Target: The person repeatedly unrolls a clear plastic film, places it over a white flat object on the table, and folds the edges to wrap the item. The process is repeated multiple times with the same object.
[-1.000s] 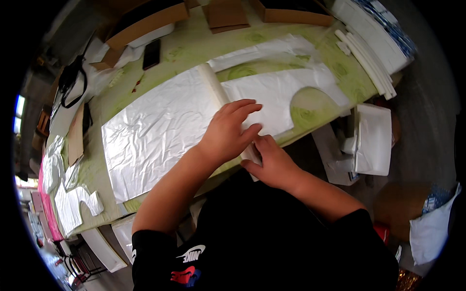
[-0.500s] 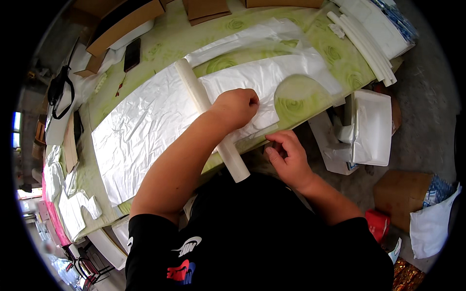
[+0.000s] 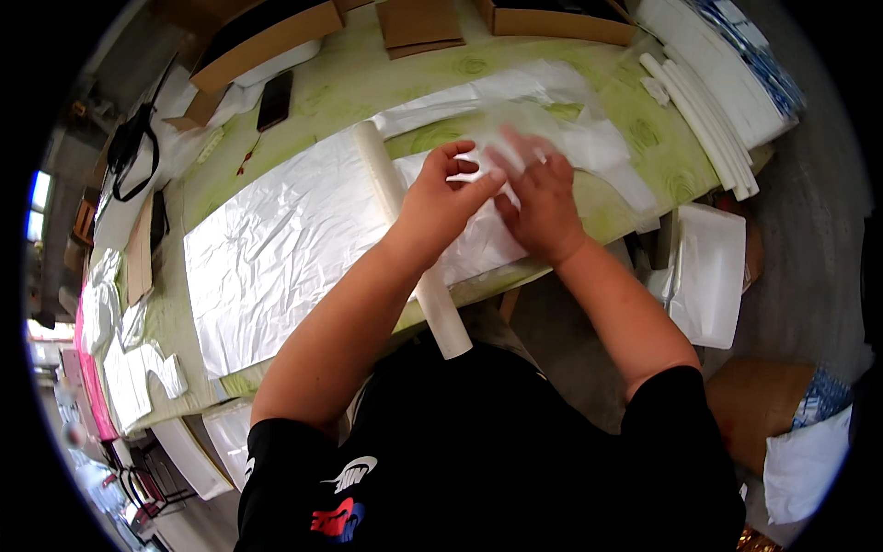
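Note:
My left hand (image 3: pixel 449 195) hovers over a white plastic bag (image 3: pixel 285 230) spread on the table, beside a pale roller-like tube (image 3: pixel 442 313). Its fingers are bent but apart, with the thumb stretched toward my right hand, and I see nothing held in it. The tube lies across the bag, its near end jutting past the table edge; my left forearm hides part of it. Close by on the right is my right hand (image 3: pixel 544 207), its fingertips smeared by motion. A blurred translucent patch shows around those fingers; what it is I cannot tell. Thin see-through film (image 3: pixel 612 161) lies beyond.
Several pale tubes (image 3: pixel 708 129) lie at the table's right end, next to a white box (image 3: pixel 717 55). Cardboard boxes (image 3: pixel 267 51) line the far side, with a dark phone (image 3: pixel 275 100) before them. A white bin (image 3: pixel 710 276) stands below the right edge.
My right hand has risen from the table's front edge to over the bag, beside my left. My left hand has uncurled its fingers. The view has shifted slightly.

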A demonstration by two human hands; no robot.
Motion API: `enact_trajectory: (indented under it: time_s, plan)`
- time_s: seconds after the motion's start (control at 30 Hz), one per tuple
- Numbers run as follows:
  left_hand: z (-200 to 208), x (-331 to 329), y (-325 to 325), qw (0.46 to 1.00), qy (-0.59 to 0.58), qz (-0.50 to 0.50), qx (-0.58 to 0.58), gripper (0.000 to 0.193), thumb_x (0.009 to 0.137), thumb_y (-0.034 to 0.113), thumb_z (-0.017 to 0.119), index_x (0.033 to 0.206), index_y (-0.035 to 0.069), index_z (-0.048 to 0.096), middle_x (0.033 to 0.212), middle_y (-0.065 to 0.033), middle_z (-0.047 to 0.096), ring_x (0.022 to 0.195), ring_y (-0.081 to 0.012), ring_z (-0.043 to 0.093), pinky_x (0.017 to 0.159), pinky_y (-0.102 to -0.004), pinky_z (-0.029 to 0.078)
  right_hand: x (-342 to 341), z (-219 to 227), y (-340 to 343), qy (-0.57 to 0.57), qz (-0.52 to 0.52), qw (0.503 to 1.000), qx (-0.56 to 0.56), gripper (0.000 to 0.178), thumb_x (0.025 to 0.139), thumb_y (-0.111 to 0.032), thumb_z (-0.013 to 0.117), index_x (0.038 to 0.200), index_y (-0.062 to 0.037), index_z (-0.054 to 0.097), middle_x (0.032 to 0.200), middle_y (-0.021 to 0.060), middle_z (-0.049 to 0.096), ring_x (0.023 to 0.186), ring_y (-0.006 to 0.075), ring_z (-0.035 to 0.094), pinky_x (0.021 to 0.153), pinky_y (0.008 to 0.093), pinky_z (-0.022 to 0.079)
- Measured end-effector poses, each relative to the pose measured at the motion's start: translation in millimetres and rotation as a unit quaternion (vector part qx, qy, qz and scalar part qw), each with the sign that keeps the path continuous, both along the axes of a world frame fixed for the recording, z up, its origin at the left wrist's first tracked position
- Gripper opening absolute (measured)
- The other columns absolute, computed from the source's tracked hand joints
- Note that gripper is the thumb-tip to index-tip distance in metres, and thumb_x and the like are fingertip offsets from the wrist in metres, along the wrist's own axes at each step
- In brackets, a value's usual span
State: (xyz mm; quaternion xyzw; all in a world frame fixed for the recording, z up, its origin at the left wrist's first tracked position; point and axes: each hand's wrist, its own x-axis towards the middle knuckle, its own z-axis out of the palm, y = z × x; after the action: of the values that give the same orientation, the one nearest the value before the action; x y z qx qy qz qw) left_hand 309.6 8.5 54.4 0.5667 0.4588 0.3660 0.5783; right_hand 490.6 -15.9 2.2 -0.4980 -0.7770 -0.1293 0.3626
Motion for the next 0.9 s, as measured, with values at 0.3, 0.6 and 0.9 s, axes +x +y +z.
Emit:
enact_trajectory:
  time_s: [0.3, 0.6, 0.9]
  plan:
    - [20.8, -114.4, 19.1, 0.984, -0.133, 0.103, -0.059, 0.047, 0.099, 0.011, 0.068, 0.144, 0.005, 0.054, 0.105, -0.0025, 0.064, 0.084, -0.0097, 0.057, 0.076, -0.0295, 0.054, -6.1, -23.1, -13.5, 0.262, 0.06, 0.961, -0.066, 0.05, 0.096, -0.014, 0.069, 0.143, -0.005, 0.058, 0.146, 0.0165, 0.058, 0.133, 0.0365, 0.053, 0.114, 0.045, 0.041]
    - [-43.5, -259.4, 7.4, 0.891, 0.369, 0.228, 0.132, 0.059, 0.088, 0.007, 0.076, 0.144, 0.01, 0.057, 0.113, -0.0085, 0.067, 0.102, -0.0205, 0.063, 0.086, -0.0342, 0.054, -15.8, -23.9, -6.0, 0.141, 0.023, 0.988, -0.066, 0.033, 0.092, -0.017, 0.074, 0.123, -0.005, 0.067, 0.126, 0.0144, 0.068, 0.123, 0.0387, 0.059, 0.108, 0.0474, 0.047]
    - [-58.1, -155.7, -31.7, 0.9, 0.336, 0.025, 0.277, 0.064, 0.093, 0.012, 0.063, 0.153, 0.006, 0.044, 0.143, -0.0208, 0.057, 0.134, -0.0386, 0.051, 0.117, -0.0471, 0.039, -19.7, -10.1, -23.3, 0.107, 0.081, 0.99, -0.052, 0.029, 0.087, -0.014, 0.074, 0.116, -0.0108, 0.069, 0.13, 0.011, 0.066, 0.129, 0.0418, 0.055, 0.116, 0.0577, 0.036]
